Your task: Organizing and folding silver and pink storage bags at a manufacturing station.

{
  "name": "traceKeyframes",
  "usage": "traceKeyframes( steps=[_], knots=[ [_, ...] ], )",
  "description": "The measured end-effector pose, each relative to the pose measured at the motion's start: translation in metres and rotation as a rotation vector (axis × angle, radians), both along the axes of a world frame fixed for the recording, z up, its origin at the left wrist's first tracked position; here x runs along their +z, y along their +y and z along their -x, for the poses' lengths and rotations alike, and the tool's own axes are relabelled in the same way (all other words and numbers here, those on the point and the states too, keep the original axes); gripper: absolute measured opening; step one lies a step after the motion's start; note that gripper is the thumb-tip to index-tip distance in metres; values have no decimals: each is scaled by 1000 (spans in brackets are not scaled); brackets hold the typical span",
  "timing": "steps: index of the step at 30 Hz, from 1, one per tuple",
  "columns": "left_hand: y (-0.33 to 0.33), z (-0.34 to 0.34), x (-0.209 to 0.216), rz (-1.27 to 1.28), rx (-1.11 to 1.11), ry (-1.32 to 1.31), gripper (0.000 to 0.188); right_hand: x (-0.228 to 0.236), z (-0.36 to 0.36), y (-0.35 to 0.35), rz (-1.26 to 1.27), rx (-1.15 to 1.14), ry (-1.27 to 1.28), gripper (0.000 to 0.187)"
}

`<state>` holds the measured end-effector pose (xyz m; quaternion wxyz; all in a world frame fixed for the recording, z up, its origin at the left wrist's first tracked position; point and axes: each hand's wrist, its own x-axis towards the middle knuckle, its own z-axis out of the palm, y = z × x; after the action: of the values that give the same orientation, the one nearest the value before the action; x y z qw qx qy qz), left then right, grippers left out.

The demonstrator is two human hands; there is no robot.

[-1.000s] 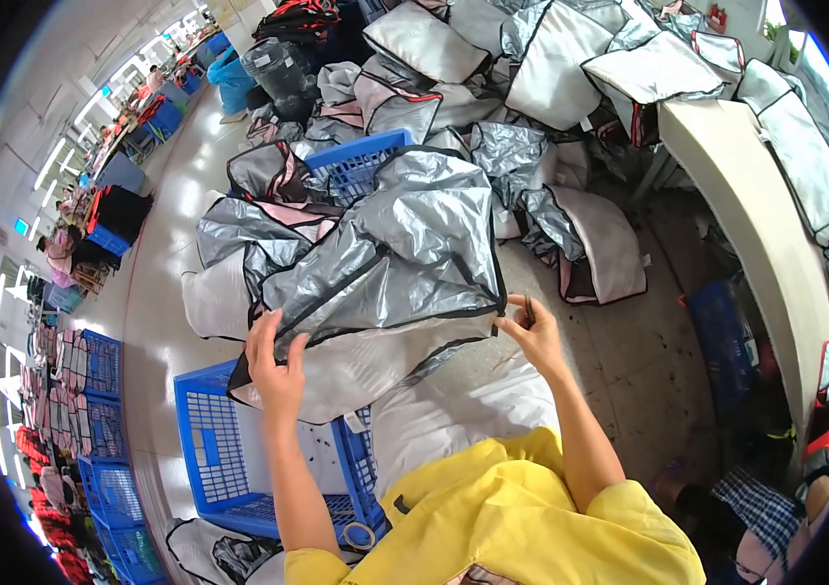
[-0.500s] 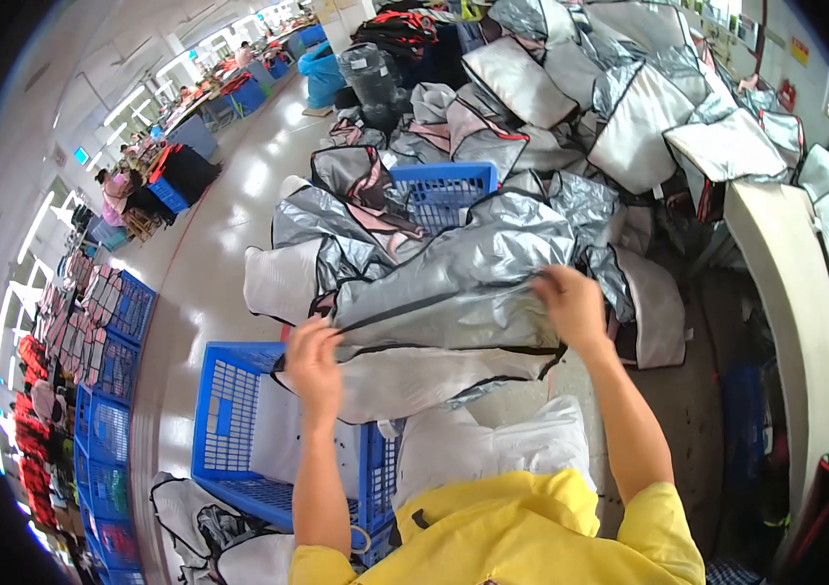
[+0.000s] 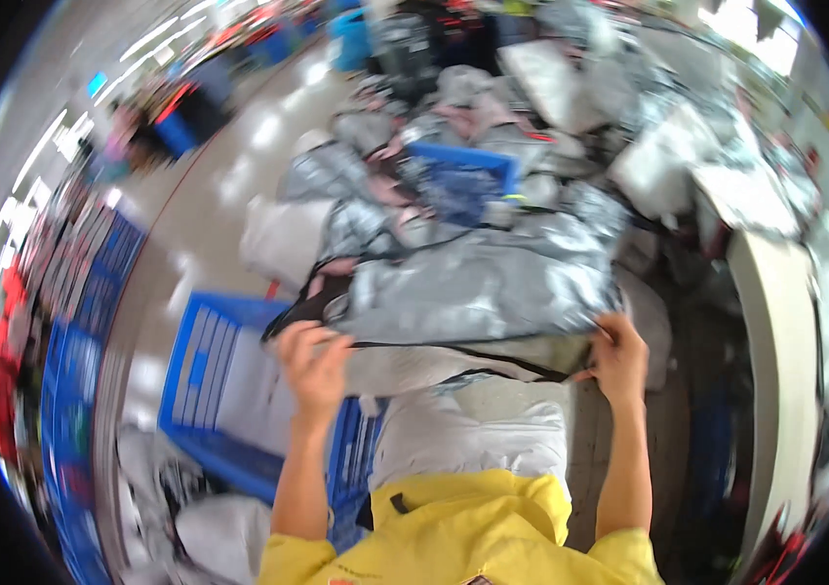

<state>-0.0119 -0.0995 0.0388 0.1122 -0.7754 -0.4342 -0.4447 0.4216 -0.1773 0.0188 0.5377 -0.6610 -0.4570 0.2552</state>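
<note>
A large silver foil-faced bag piece (image 3: 483, 288) with black edge binding and a pale grey underside is stretched out in front of me. My left hand (image 3: 313, 369) grips its near left corner, thumb and fingers closed on the dark edge. At the near right corner, my right hand (image 3: 619, 359) pinches the edge between thumb and fingers. The black near edge runs almost straight between both hands, with a pale flap hanging below it. The far side of the piece rests on the pile of similar pieces.
A blue plastic crate (image 3: 195, 375) stands at my left, a second blue crate (image 3: 463, 185) amid the heap (image 3: 649, 156) of silver and white pieces ahead. A beige panel (image 3: 785, 331) rises at right. Stacked blue crates (image 3: 73, 390) line the far left. Fabric pieces (image 3: 219, 531) lie at lower left.
My right hand has moved outward to the right corner and closed on the edge. The bag piece's silver face now lies pulled nearer and wider, covering more of the pale flap. The view has shifted, blurring the surroundings.
</note>
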Motion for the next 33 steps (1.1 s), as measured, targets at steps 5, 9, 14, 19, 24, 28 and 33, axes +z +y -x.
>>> traceKeyframes(
  steps=[5, 9, 14, 19, 24, 28, 33],
  knots=[
    [-48, -7, -49, 0, -49, -11, 29, -42, -13, -69, 109, -51, -394, 27],
    [-71, -5, -52, 114, -92, -31, 34, -67, -12, -79, 9, -16, -322, 24],
    [-69, -6, -24, 199, -95, -317, 28, -71, 6, -99, 206, -80, -52, 26],
    [-23, -26, 18, 315, 58, -468, 18, -81, 8, -107, 109, -51, -51, 24],
    [19, -47, 25, 495, 56, -145, 19, -70, 18, -108, 87, -30, -67, 26],
    [42, -33, 14, 1008, -4, -475, 19, -88, 9, -112, 24, 41, -185, 26],
    [55, -15, 49, 1198, -116, -438, 16, -95, 4, -117, 100, -31, -54, 27]
  ],
)
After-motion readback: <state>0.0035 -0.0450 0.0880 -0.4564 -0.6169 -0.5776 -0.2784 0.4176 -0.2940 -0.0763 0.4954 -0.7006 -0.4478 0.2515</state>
